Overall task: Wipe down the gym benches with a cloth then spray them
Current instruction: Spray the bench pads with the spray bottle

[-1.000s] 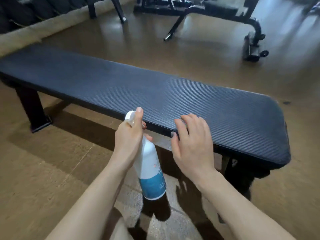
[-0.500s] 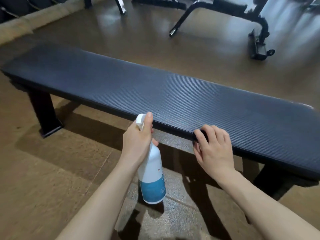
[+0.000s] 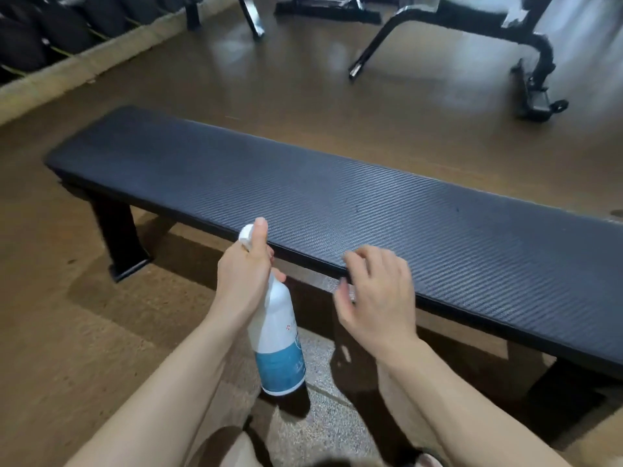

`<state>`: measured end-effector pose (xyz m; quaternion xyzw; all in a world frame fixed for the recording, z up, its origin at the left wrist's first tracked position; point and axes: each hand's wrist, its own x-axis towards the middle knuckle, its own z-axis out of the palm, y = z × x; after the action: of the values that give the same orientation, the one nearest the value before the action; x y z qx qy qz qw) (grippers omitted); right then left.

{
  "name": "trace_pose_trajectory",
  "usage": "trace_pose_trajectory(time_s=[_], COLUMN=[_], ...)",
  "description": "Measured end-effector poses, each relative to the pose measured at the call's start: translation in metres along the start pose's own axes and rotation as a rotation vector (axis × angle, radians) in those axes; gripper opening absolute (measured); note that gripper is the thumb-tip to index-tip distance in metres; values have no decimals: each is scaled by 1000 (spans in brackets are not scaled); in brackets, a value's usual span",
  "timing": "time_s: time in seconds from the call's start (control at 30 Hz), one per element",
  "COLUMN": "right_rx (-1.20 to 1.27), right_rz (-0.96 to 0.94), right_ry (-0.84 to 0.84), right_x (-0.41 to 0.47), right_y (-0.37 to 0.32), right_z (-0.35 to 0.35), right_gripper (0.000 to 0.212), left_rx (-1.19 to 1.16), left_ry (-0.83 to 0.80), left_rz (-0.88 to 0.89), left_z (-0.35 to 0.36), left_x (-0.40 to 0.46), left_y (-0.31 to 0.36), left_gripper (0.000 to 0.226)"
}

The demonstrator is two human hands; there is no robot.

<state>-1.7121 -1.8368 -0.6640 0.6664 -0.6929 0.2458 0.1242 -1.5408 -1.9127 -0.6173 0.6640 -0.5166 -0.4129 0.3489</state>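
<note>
At bench (image 3: 337, 210) near edge: spray bottle (image 3: 278, 335) hangs below left hand (image 3: 244, 274) grip.

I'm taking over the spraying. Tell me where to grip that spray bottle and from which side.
Grip the spray bottle at its narrow neck just under the white trigger head, where the left hand holds it now. Come from the near side, thumb on top of the head, fingers round the front. The nozzle then points at the bench, and the wide body hangs upright below.
</note>
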Motion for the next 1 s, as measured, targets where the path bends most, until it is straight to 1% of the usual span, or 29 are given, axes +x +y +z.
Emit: trace_pose_trajectory(time_s=[0.1,0.17,0.3,0.4,0.5,0.67,0.77,0.83,0.9,1.0], right_rx=[51,43,45,45,58,90,103,104,97,78], right_rz=[-201,-292,-398,-457,-471,-478,-504,-524,-527,-507], right_ry=[-87,-154,-203,-226,-255,-235,-216,-186,-150,-141], right_x=[38,60,87,92,92,93,92,89,88,90], right_y=[-36,-55,-73,-74,-70,-65,-62,-61,-59,-58], right_z=[22,36,57,69,73,75,75,76,78,79], right_gripper=[30,31,32,37,42,36,35,34,33,34], left_rx=[34,51,94,95,54,26,-52,-75,-51,-57], left_ry=[111,170,270,336,376,450,512,529,534,553], left_rz=[7,5,-50,-105,-141,-245,-310,-298,-254,-234], left_z=[-13,-22,-33,-41,-47,-56,-57,-56,-54,-59], left_x=[12,20,30,35,37,43,53,62,74,86], left_y=[-5,-8,-18,-24,-27,-18,-12,-11,-12,-17], left_gripper=[60,57,64,67,63,63,64,63,61,61])
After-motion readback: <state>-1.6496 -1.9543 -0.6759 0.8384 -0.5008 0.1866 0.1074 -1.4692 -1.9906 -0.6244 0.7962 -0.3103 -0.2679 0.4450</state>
